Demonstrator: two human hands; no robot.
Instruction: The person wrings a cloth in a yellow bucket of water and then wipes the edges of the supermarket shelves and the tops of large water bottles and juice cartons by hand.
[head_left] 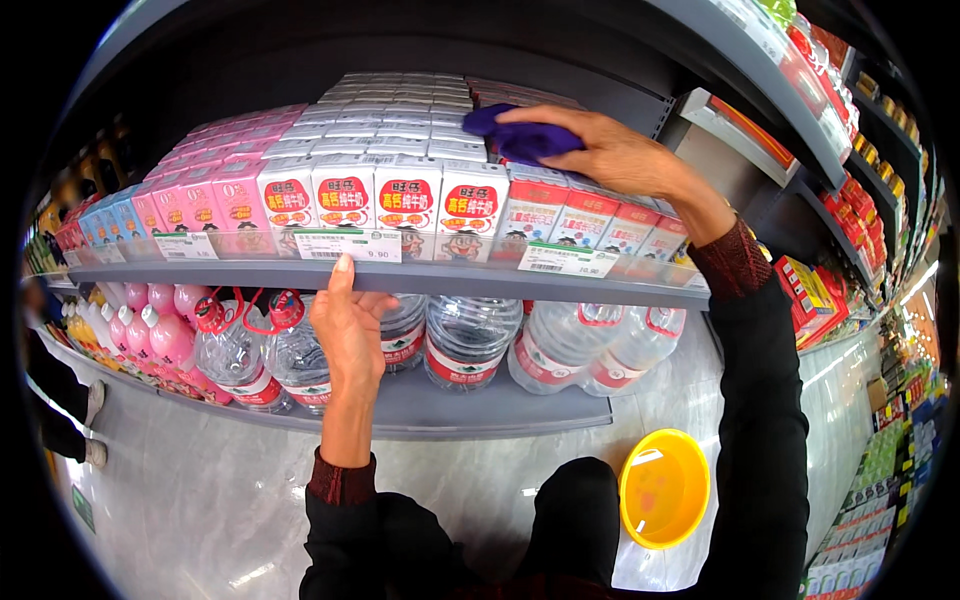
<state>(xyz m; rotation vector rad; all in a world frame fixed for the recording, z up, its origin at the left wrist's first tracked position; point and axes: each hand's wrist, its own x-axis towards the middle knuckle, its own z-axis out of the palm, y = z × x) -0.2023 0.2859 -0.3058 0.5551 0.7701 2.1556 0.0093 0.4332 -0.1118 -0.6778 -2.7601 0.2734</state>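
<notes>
My right hand point(610, 150) is closed on a bunched purple cloth point(535, 138), held on top of the drink cartons at the right of the shelf. Below it stand red-and-white drink cartons point(583, 213), and to its left are rows of white milk cartons point(405, 195). My left hand point(350, 320) grips the front edge of the grey shelf point(480, 282). Its thumb presses by a price label point(350, 246), and its fingers curl beneath the edge. Part of the cloth is hidden by my right fingers.
Pink cartons point(215, 195) and blue cartons point(113, 217) fill the shelf's left. Large water bottles point(470, 340) and pink bottles point(170, 340) stand on the lower shelf. A yellow basin point(665, 490) with liquid sits on the floor by my knee. Another person's legs point(60, 390) show at far left.
</notes>
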